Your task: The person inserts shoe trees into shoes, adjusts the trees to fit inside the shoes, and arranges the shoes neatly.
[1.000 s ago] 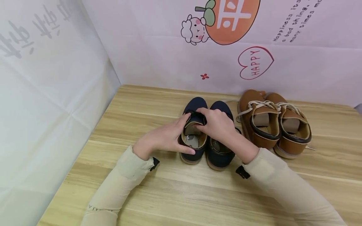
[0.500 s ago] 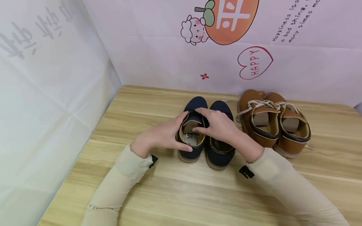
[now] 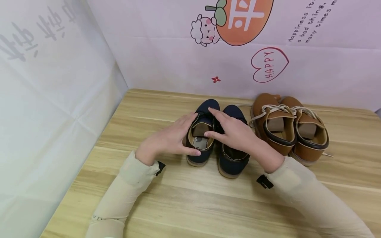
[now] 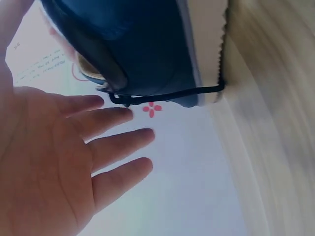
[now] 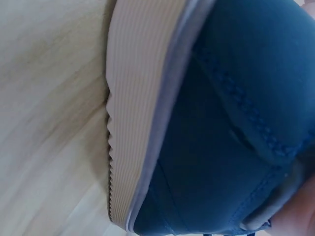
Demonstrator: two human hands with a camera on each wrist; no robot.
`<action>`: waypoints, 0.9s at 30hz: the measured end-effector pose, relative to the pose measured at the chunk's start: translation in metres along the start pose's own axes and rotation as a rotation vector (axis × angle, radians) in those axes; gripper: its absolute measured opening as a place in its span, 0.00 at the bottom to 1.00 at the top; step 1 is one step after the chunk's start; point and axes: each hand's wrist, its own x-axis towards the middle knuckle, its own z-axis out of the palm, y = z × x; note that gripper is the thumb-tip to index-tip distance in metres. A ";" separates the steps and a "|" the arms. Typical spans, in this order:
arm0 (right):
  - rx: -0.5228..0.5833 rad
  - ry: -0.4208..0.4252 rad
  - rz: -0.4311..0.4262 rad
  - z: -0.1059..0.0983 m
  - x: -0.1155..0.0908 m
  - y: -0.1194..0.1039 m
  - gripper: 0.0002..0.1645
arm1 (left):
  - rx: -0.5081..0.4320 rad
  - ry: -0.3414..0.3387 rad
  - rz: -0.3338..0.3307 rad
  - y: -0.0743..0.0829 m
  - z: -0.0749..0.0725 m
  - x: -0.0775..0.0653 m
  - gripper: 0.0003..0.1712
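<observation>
Two navy shoes stand side by side in the head view: the left navy shoe (image 3: 198, 158) and the right navy shoe (image 3: 233, 167). My left hand (image 3: 169, 138) is beside the left shoe, thumb near its heel and fingers by its lacing. The left wrist view shows that hand (image 4: 49, 157) with spread, straight fingers, below a navy shoe (image 4: 142, 49) with a dark lace (image 4: 172, 94) hanging across its side. My right hand (image 3: 236, 134) hovers over the gap between both shoes, fingers extended and thumb over the left shoe's opening. It hides part of the right shoe.
A pair of brown shoes (image 3: 274, 145) with pale laces (image 3: 278, 108) stands to the right, against the printed white backdrop (image 3: 166, 59). The wooden table (image 3: 190, 205) ends on the left at a white sheet (image 3: 59, 99).
Both hands have loosened around the left navy shoe, and the right thumb has come out of its opening. The right hand has shifted slightly right. The left shoe sits slightly farther back and left.
</observation>
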 end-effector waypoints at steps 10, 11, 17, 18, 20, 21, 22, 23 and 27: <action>0.152 0.140 0.018 -0.018 -0.027 0.012 0.37 | 0.109 0.248 0.168 0.020 0.002 -0.002 0.51; 0.164 0.165 0.013 -0.021 -0.032 0.014 0.35 | 0.117 0.278 0.175 0.023 0.002 -0.002 0.49; 0.181 0.302 -0.014 -0.036 -0.061 0.030 0.27 | 0.137 0.313 0.214 0.033 0.009 0.002 0.46; 0.189 0.316 -0.009 -0.038 -0.065 0.033 0.27 | 0.141 0.310 0.230 0.034 0.011 0.003 0.46; 0.197 0.340 0.028 -0.041 -0.075 0.039 0.26 | 0.158 0.316 0.269 0.035 0.014 0.005 0.46; 0.206 0.349 0.047 -0.042 -0.079 0.041 0.26 | 0.164 0.320 0.292 0.036 0.015 0.006 0.46; 0.213 0.361 0.067 -0.043 -0.084 0.044 0.27 | 0.167 0.326 0.314 0.037 0.017 0.007 0.45; 0.223 0.379 0.082 -0.044 -0.088 0.048 0.27 | 0.166 0.327 0.331 0.038 0.018 0.007 0.45; 0.225 0.499 0.094 -0.047 -0.104 0.061 0.26 | 0.155 0.318 0.347 0.047 0.024 0.011 0.46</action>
